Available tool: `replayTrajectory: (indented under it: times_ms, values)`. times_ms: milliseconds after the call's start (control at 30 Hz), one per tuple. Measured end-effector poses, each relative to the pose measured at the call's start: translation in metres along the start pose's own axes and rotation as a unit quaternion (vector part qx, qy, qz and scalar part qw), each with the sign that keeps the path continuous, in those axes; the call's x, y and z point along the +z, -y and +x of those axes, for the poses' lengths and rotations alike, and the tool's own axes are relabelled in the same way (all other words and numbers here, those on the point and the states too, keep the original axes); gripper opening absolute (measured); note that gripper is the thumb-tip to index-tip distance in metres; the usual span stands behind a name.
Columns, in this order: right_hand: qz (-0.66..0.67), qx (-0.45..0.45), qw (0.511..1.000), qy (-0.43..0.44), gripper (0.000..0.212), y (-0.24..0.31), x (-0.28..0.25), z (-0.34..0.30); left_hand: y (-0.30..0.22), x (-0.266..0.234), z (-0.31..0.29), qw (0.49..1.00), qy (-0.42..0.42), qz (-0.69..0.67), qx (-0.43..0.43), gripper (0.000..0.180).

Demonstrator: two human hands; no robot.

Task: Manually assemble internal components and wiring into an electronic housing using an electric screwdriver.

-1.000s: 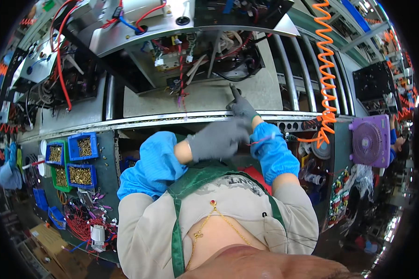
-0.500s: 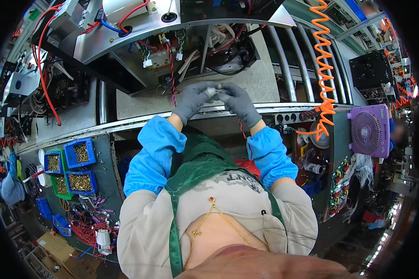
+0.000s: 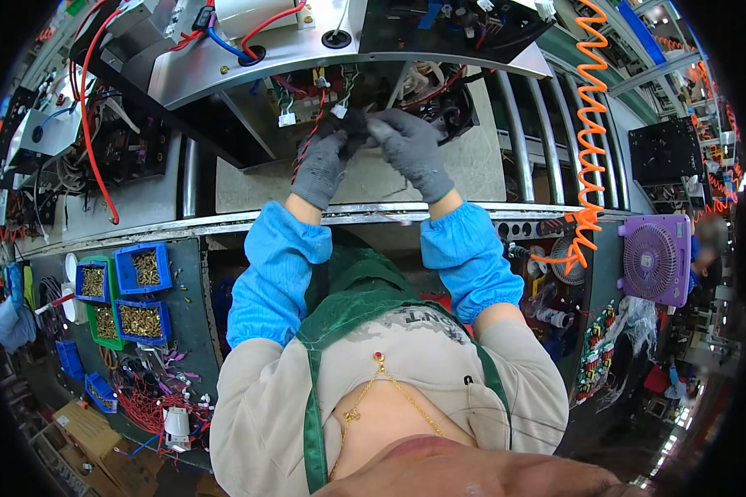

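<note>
Both hands wear grey gloves and meet inside the front opening of a metal equipment chassis [image 3: 224, 83]. My left hand [image 3: 322, 168] is closed, its fingertips lost in shadow among dark parts. A twisted red-and-black wire [image 3: 310, 142] hangs from inside the chassis and runs down along the left of that hand. My right hand [image 3: 413, 153] has its fingers bent together in a pinch close to the left fingertips; what they hold is hidden. White plug connectors on green wires, one at the left [image 3: 287, 119] and one nearer my hands [image 3: 340, 109], dangle above.
The chassis stands on a pale board [image 3: 477, 170] beside metal rollers [image 3: 518, 137]. An orange coiled hose [image 3: 590, 124] hangs at the right, near a purple fan [image 3: 655, 261]. At the left are blue bins [image 3: 170, 267] of brass fasteners and a heap of red wires [image 3: 141, 406].
Both hands have moved forward, away from my body, and into the chassis opening. The red wire that hung below my right hand no longer shows there.
</note>
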State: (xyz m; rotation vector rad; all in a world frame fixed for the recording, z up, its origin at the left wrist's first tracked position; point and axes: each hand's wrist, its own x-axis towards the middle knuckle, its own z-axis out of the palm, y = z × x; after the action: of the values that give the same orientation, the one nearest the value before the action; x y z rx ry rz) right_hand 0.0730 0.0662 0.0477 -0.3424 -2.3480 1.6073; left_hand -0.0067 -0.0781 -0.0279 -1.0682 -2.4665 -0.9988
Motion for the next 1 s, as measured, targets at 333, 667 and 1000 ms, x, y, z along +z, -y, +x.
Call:
replayTrajectory:
  times_ms: [333, 667, 1000]
  values:
    - [-0.344, -0.119, 0.916, -0.171, 0.023, -0.021, -0.008, 0.026, -0.02, -0.004, 0.018, 0.917, -0.015, -0.357, -0.177, 0.026]
    - [-0.465, -0.121, 0.877, -0.019, 0.017, -0.061, -0.065, 0.02, -0.014, -0.014, 0.033, 0.995, -0.079, -0.048, 0.046, 0.022]
    - [-0.51, -0.045, 0.859, -0.02, 0.023, -0.137, -0.114, 0.004, -0.037, -0.044, 0.015, 0.959, 0.012, -0.205, -0.194, 0.039]
